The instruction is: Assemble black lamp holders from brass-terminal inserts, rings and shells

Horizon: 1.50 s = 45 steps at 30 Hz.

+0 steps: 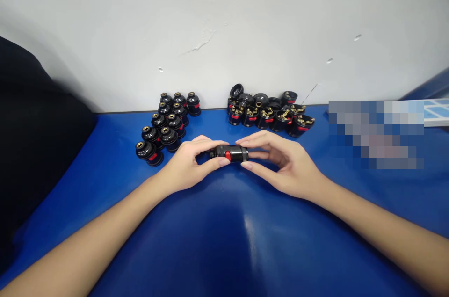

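A black lamp socket (237, 153) with a red switch tab on its side lies horizontally between my hands, above the blue surface. My left hand (192, 161) is closed around its domed end, the thumb pressed just below the red tab. At the opposite, ringed end, the thumb and fingers of my right hand (287, 163) pinch the rim. Parts of the domed end are hidden by the left fingers. To the left stand several capped lamp sockets (170, 139) with brass-coloured holes on top.
Behind my right hand sit several open socket bodies (265, 118) with brass contacts showing, among loose black caps (260, 100). A white wall (224, 30) rises behind the blue table (224, 241). Dark cloth (31, 138) hangs at left; a blurred patch (377, 133) covers the right.
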Tool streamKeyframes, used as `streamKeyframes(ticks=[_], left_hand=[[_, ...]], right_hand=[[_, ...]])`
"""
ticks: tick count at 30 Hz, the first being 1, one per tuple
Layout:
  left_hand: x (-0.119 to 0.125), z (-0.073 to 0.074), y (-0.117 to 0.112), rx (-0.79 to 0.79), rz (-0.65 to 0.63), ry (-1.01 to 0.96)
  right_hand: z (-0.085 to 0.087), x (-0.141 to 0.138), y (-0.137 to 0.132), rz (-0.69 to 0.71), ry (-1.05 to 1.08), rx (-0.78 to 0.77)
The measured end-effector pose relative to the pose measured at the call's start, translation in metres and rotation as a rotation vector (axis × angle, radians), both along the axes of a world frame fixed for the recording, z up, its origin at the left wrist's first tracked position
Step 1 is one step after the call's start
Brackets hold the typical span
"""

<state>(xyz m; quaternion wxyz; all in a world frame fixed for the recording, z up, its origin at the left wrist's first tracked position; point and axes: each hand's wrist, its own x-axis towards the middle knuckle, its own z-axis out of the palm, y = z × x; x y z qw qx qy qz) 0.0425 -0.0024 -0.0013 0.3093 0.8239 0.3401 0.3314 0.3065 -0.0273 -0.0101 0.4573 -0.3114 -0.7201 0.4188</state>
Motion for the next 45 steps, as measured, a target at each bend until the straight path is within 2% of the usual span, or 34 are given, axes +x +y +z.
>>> streamKeyframes(ticks=[5,11,25,31,36,40,45], left_hand=[[0.001,0.0,-0.001,0.069,0.011,-0.041],[0.001,0.002,-0.003,0.229,0.004,0.002],[0.003,0.003,-0.006,0.411,0.001,0.032],[0.009,0.005,-0.012,0.373,0.113,0.008],[0.01,0.012,-0.012,0.499,0.223,0.046],[0.008,0.015,-0.009,0.525,0.281,0.075],[0.006,0.01,-0.007,0.505,0.31,0.137]], right_hand=[[0.004,-0.001,-0.001,-0.025,-0.024,0.012],[0.007,0.0,-0.002,-0.045,-0.032,0.016],[0.01,-0.002,-0.002,-0.006,0.056,-0.134],[0.003,-0.001,0.002,-0.048,-0.054,-0.058],[-0.005,0.002,0.006,-0.067,-0.164,0.001],[-0.003,0.003,0.006,-0.082,-0.238,0.039],[0.001,0.004,0.005,-0.08,-0.295,0.082]])
